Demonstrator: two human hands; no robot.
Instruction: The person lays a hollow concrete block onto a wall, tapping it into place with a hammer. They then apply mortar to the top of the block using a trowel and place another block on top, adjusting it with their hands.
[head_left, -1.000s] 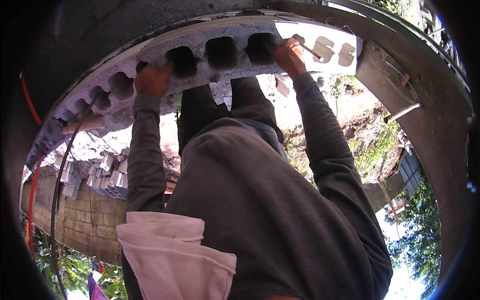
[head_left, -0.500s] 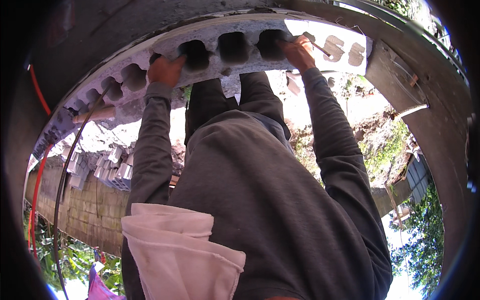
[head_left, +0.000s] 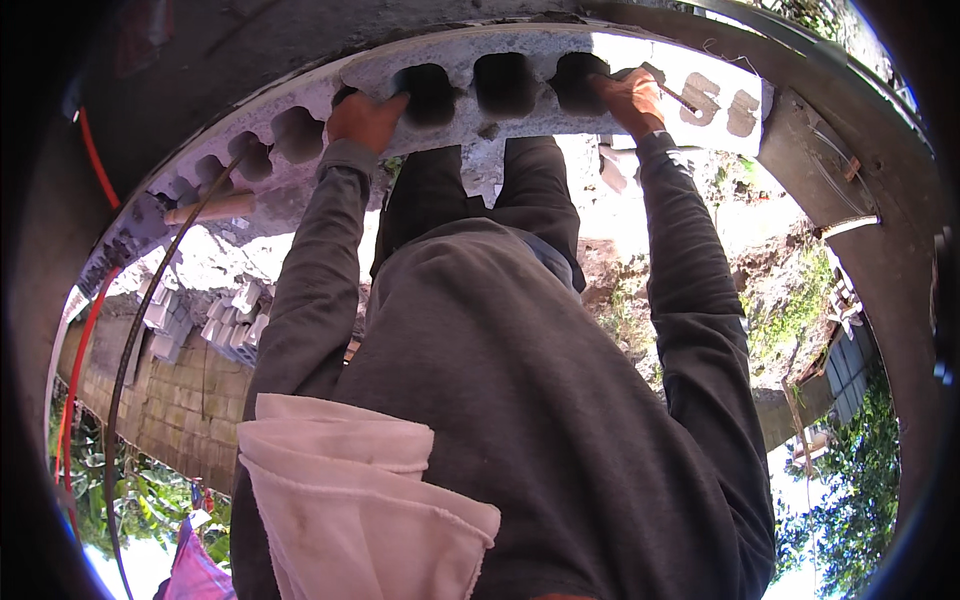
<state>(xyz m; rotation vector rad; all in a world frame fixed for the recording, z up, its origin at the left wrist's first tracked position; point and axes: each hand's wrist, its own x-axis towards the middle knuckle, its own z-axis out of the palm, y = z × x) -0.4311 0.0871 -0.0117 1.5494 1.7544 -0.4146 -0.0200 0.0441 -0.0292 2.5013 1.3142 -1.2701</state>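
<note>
A grey hollow concrete block [head_left: 488, 130] lies on top of a wall, its dark cores facing up. My left hand [head_left: 364, 120] is closed on the block's left end, thumb at the edge of a core. At the other end my right hand [head_left: 630, 102] is closed, with fingers reaching into the right core. A thin stick-like tool [head_left: 682, 98] shows just beside the right hand; whether the fingers touch it I cannot tell. Sunlit block tops with dark mortar patches [head_left: 742, 112] continue to the right. More hollow blocks [head_left: 297, 135] run on to the left.
At the left, a round wooden piece [head_left: 212, 208] sticks out by the wall, near a dark cable [head_left: 128, 345] and a red hose [head_left: 78, 365]. Stacked blocks [head_left: 235, 325] stand below on the ground. A pale cloth [head_left: 365, 490] hangs over my chest.
The block row and both hands appear farther right in the picture, and the surroundings have shifted too. Both hands keep the same hold on the block.
</note>
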